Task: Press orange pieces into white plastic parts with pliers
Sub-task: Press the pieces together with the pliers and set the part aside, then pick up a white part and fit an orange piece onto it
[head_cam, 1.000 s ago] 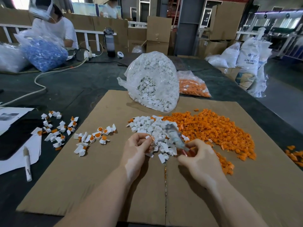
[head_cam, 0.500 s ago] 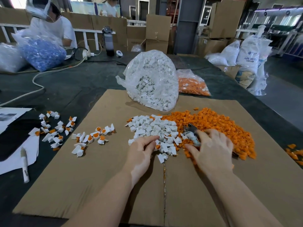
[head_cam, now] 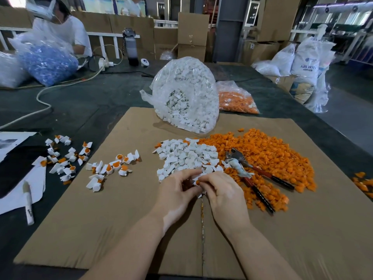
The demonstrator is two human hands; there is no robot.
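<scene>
Both hands, left hand (head_cam: 175, 188) and right hand (head_cam: 222, 189), pinched one white part (head_cam: 196, 181) with an orange piece (barely visible) while the pliers (head_cam: 250, 170) lay on the orange pile (head_cam: 272, 150)

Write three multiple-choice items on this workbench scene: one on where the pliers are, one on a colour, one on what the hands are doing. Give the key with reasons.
1. Where do the pliers lie?
A. On the orange pile, right of the hands
B. In the left hand
C. Beside the marker pen

2. What colour are the parts in the clear bag standing at the far edge of the cardboard sheet?
A. Blue
B. White
C. Green

3. What are the two hands doing?
A. Resting flat on the cardboard
B. Squeezing the pliers
C. Together pinching a small white part with orange in it

Key: 1 A, the pliers rest untouched on the loose orange pieces. 2 B, the bag shows white pieces throughout. 3 C, the left hand and right hand meet with fingers curled on the small part.
</scene>
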